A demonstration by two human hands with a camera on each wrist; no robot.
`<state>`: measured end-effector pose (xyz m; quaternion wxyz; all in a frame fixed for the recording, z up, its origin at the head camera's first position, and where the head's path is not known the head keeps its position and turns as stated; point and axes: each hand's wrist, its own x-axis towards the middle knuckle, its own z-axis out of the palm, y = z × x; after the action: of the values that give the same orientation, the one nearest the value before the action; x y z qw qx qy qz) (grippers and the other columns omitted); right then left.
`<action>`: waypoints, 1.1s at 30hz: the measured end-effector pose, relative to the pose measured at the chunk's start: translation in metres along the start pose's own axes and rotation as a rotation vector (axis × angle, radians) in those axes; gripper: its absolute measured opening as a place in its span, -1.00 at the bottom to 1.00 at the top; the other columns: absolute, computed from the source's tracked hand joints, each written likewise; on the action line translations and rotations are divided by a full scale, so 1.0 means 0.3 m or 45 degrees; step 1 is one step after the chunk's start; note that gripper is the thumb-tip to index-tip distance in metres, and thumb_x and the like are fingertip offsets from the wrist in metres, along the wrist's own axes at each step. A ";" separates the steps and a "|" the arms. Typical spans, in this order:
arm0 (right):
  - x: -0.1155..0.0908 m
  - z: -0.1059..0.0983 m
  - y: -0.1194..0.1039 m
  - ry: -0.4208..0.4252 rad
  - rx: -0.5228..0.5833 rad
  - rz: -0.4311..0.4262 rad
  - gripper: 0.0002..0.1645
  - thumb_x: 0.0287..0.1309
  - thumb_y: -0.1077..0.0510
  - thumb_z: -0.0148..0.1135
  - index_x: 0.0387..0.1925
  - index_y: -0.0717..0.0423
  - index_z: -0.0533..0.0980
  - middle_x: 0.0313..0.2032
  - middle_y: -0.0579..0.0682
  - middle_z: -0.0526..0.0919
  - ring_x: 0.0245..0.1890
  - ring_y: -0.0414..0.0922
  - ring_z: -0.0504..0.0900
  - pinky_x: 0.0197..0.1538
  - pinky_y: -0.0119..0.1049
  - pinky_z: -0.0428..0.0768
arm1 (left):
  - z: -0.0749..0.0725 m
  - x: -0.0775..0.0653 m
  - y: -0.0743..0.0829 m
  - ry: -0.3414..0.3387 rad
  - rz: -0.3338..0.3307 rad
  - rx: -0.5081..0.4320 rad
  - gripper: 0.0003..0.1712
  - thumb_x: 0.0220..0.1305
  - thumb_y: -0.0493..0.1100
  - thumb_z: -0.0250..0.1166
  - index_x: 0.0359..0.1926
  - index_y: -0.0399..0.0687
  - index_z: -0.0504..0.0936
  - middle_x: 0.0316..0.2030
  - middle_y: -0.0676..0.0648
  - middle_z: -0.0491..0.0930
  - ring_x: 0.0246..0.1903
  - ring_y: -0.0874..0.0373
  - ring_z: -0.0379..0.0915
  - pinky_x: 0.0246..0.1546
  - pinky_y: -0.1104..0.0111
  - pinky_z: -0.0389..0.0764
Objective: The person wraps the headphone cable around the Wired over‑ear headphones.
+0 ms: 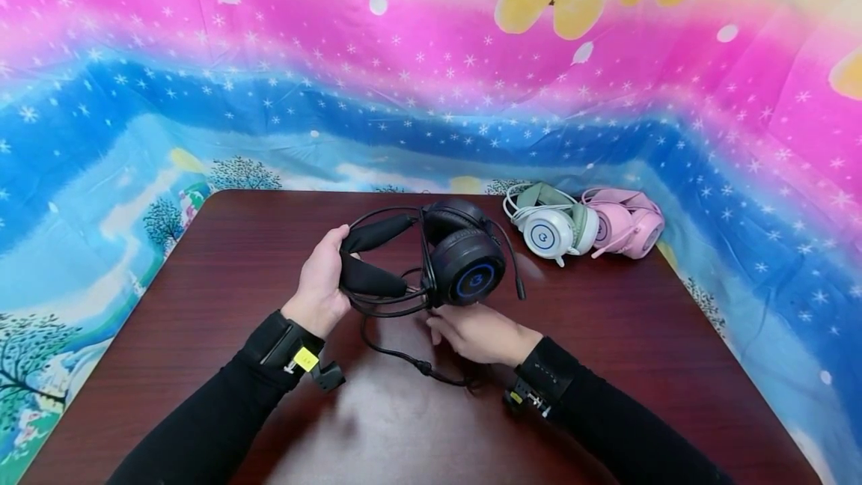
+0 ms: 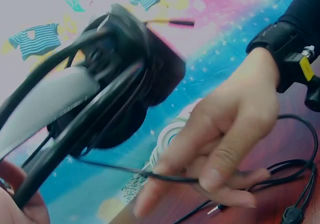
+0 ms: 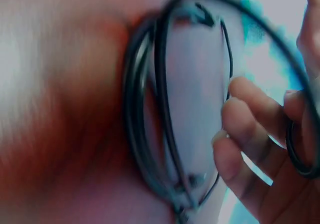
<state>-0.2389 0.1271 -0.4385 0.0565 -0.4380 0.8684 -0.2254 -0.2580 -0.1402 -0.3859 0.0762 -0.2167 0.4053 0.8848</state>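
Observation:
A black over-ear headset with a padded headband and blue ring logo is held above the table, tilted on its side. My left hand grips it by the top of the headband, at the left. Below the ear cups, my right hand pinches the thin black cable between thumb and fingers, clearest in the left wrist view. More cable hangs in a loop onto the table, and a small jack plug shows beneath the right hand. The right wrist view is partly blurred.
At the back right of the dark red wooden table lie a white-and-green headset and a pink headset, side by side and touching. A colourful printed cloth hangs around the table's back and sides.

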 end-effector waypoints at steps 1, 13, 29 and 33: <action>0.002 0.002 -0.017 -0.026 -0.046 0.020 -0.59 0.76 0.16 -0.02 0.41 0.20 0.52 -0.27 -0.23 0.69 -0.29 -0.41 0.56 -0.01 -0.30 0.68 | 0.002 0.001 -0.001 0.032 0.019 0.014 -0.72 0.69 0.15 0.16 0.08 0.09 0.45 -0.42 0.18 0.31 -0.39 0.30 0.29 -0.15 0.46 0.43; -0.009 -0.016 -0.110 -0.171 0.083 0.090 -0.50 0.80 -0.08 -0.09 0.50 0.05 0.40 -0.47 -0.39 0.54 -0.47 -0.44 0.52 -0.10 -0.37 0.60 | -0.011 -0.004 -0.007 0.112 0.337 0.309 -0.46 0.71 0.20 0.11 0.40 0.00 0.62 0.45 0.04 0.40 0.44 0.12 0.25 0.52 0.20 0.37; -0.083 -0.128 -0.101 -0.198 0.197 0.082 -0.51 0.80 -0.14 -0.11 0.35 -0.03 0.60 -0.49 -0.34 0.51 -0.51 -0.47 0.45 -0.13 -0.41 0.57 | -0.047 -0.020 0.023 0.160 0.726 0.602 -0.47 0.73 0.14 0.12 0.50 0.07 0.61 0.59 0.06 0.46 -0.27 0.46 0.45 0.05 0.48 0.42; -0.111 -0.180 -0.094 -0.197 0.320 0.035 -0.66 0.77 -0.06 0.02 0.16 -0.08 0.68 -0.32 -0.30 0.65 -0.50 -0.48 0.52 -0.17 -0.43 0.64 | -0.059 -0.011 0.050 0.169 0.754 0.627 -0.56 0.71 0.15 0.14 0.29 0.09 0.76 0.28 0.00 0.71 -0.62 0.31 0.13 -0.46 0.43 0.21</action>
<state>-0.2138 0.1571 -0.3810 0.1808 -0.4318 0.8322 -0.2972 -0.2541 -0.1632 -0.3844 -0.1592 -0.1223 0.6547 0.7287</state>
